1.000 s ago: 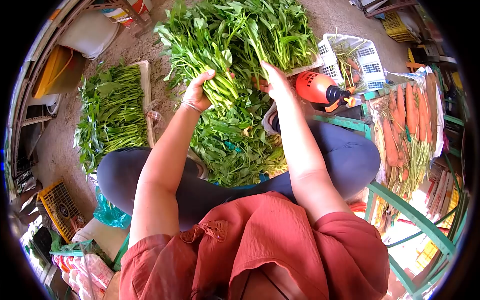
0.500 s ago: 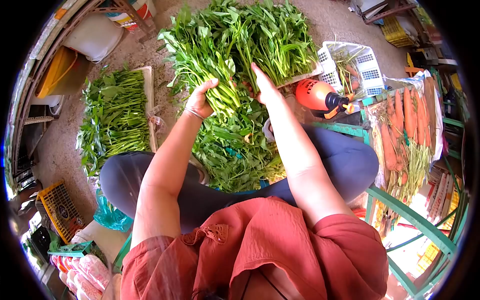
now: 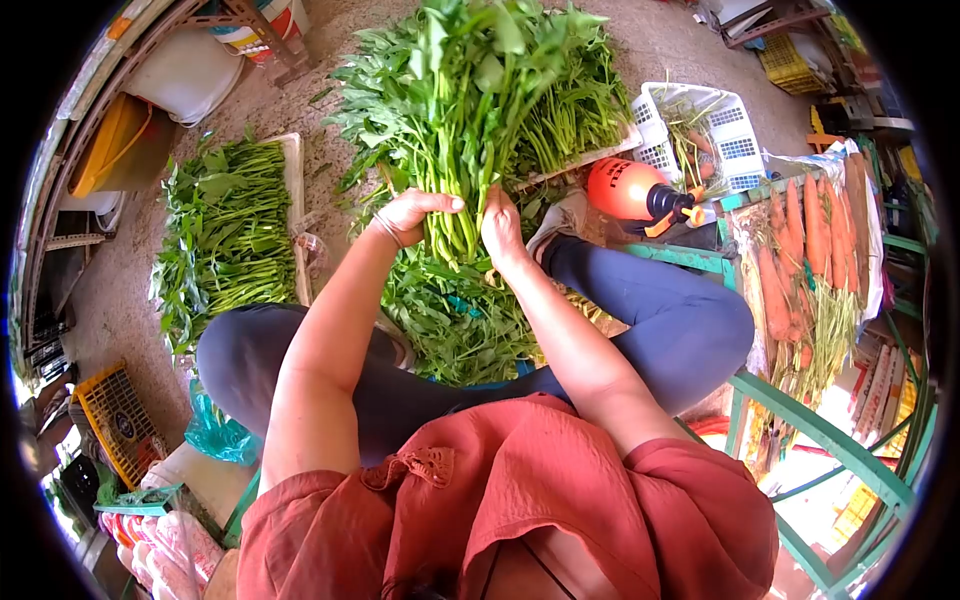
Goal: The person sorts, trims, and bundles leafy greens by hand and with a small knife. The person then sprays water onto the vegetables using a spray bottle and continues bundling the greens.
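Observation:
A bunch of water spinach [image 3: 452,150] stands upright between my hands, leaves pointing away from me and cut stem ends toward me. My left hand [image 3: 408,215] wraps round the stems from the left, thumb across the front. From the right, my right hand [image 3: 502,228] closes on the same stems near their lower ends. Below the hands lies a heap of loose water spinach [image 3: 450,325] between my legs. Behind the bunch, more water spinach [image 3: 580,95] is stacked on a pale tray, partly hidden by the bunch.
To the left, laid-out greens [image 3: 225,235] fill another tray. An orange spray bottle [image 3: 622,190] and a white basket [image 3: 735,135] are on the right, beside carrots [image 3: 820,230] on a green-framed stand [image 3: 820,420]. A teal plastic bag [image 3: 218,430] lies by my left knee.
The bunch has come up off the greens and toward me, now more upright. My right hand has moved back and left from an outstretched pose and closed on the stems.

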The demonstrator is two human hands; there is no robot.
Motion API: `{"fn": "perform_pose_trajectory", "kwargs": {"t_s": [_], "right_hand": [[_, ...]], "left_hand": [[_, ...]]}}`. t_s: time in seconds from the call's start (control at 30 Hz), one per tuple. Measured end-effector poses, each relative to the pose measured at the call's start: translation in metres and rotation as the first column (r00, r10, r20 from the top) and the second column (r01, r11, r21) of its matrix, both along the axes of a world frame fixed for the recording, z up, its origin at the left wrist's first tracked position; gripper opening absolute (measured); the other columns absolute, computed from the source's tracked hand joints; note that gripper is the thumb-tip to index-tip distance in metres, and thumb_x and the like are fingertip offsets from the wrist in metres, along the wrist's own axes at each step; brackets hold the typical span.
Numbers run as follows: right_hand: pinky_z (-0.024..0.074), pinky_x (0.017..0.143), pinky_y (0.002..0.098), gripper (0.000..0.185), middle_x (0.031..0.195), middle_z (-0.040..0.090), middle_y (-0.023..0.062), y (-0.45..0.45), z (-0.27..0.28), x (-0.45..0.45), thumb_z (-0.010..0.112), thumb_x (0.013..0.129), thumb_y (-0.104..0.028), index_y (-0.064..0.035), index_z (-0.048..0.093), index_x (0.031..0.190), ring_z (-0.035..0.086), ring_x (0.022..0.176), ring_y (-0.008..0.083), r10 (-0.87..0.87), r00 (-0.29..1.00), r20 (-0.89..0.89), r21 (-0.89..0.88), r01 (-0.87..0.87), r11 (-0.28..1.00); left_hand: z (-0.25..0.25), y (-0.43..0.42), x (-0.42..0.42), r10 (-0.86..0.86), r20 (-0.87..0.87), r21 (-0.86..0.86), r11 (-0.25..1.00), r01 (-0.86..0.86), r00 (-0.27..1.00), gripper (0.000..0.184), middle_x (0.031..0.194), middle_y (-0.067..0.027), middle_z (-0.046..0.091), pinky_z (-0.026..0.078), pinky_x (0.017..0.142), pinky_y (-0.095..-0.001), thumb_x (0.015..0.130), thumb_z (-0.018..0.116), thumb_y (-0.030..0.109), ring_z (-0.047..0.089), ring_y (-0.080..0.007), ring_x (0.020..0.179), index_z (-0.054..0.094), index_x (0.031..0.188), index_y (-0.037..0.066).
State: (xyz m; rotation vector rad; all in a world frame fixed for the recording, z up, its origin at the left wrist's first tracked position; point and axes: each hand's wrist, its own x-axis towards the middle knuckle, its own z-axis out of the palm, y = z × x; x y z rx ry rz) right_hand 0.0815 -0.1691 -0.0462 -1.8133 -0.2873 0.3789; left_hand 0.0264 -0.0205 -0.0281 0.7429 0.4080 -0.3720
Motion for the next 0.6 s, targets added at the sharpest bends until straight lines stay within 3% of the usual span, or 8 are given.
{"fn": "perform_pose_trajectory", "kwargs": {"t_s": [0.07,0.1,0.17,0.27,0.37,0.47,0.53,0.6], "right_hand": [[0.0431,0.071,0.035,0.052,0.087,0.061,0.0185,-0.002,-0.01,-0.003,0.024,0.094,-0.037,0.0034,0.056,0.096,0.057,0.078,0.0291,0.011,0.99,-0.14,0.179,0.015,0.984],[0.0425,0.073,0.0348,0.055,0.089,0.062,0.0169,-0.002,-0.024,-0.002,0.021,0.094,-0.04,0.002,0.056,0.098,0.057,0.081,0.028,-0.017,0.998,-0.066,0.103,0.024,0.994],[0.0417,0.077,0.0339,0.059,0.097,0.059,0.0167,-0.004,0.002,-0.001,0.019,0.092,-0.046,0.0002,0.054,0.106,0.055,0.089,0.0243,-0.086,0.968,-0.235,-0.1,0.064,0.993],[0.0408,0.082,0.032,0.063,0.109,0.054,0.0129,-0.003,-0.007,0.005,0.02,0.091,-0.05,0.0003,0.049,0.113,0.051,0.097,0.0206,-0.106,0.964,-0.244,0.014,0.113,0.994],[0.0409,0.083,0.0297,0.064,0.112,0.053,0.0086,-0.002,0.003,0.006,0.021,0.091,-0.051,0.0004,0.048,0.116,0.052,0.097,0.0186,0.005,0.919,-0.395,0.1,0.037,0.994],[0.0417,0.082,0.0287,0.064,0.107,0.056,0.0106,0.003,0.006,0.004,0.02,0.09,-0.052,-0.0004,0.051,0.113,0.054,0.095,0.0192,0.033,0.888,-0.458,0.072,0.0,0.997],[0.0417,0.082,0.0307,0.07,0.102,0.058,0.0147,-0.002,0.01,0.01,0.017,0.089,-0.055,0.0004,0.054,0.109,0.055,0.095,0.0229,0.19,0.889,-0.416,-0.16,-0.278,0.947],[0.0414,0.083,0.0356,0.077,0.102,0.058,0.0199,-0.004,-0.012,0.015,0.012,0.087,-0.058,0.0031,0.055,0.106,0.054,0.098,0.0298,0.166,0.901,-0.402,-0.215,-0.269,0.939]], "left_hand": [[-0.001,-0.006,0.0,-0.011,0.015,0.02,1.0,0.011,1.0,0.041,0.1,-0.0102,0.06,0.047,0.081,-0.036,0.071,0.066,0.009,0.059,-0.0219,0.089,0.053,0.109,0.001],[0.008,-0.009,0.0,-0.01,0.007,0.005,1.0,0.01,1.0,0.041,0.1,-0.0101,0.06,0.047,0.081,-0.036,0.071,0.066,0.009,0.059,-0.0219,0.089,0.054,0.109,0.001],[0.014,-0.012,0.002,-0.006,-0.019,-0.01,1.0,0.005,1.0,0.043,0.102,-0.0096,0.06,0.046,0.082,-0.0359,0.071,0.068,0.013,0.058,-0.022,0.09,0.054,0.109,0.0],[0.027,-0.014,0.003,0.053,-0.084,0.12,0.992,-0.043,0.995,0.046,0.104,-0.0108,0.058,0.043,0.082,-0.0364,0.068,0.072,0.021,0.055,-0.0206,0.093,0.056,0.105,0.0],[0.008,-0.013,0.008,0.1,-0.038,-0.143,0.984,-0.105,0.994,0.032,0.092,-0.0101,0.063,0.049,0.078,-0.0355,0.072,0.068,0.013,0.062,-0.021,0.08,0.058,0.099,0.0],[-0.001,-0.009,0.008,0.062,-0.006,-0.198,0.978,-0.062,0.998,0.034,0.094,-0.0105,0.062,0.048,0.079,-0.0359,0.072,0.067,0.014,0.061,-0.0211,0.083,0.056,0.103,0.002],[-0.008,-0.008,0.011,0.013,-0.05,-0.275,0.961,-0.026,0.999,0.036,0.097,-0.0107,0.062,0.048,0.08,-0.0369,0.074,0.065,0.017,0.06,-0.0218,0.086,0.055,0.105,0.002],[-0.006,-0.01,0.011,0.008,-0.027,-0.178,0.984,-0.013,1.0,0.04,0.102,-0.011,0.06,0.047,0.081,-0.0392,0.075,0.064,0.018,0.059,-0.0237,0.091,0.053,0.109,0.001]]}}
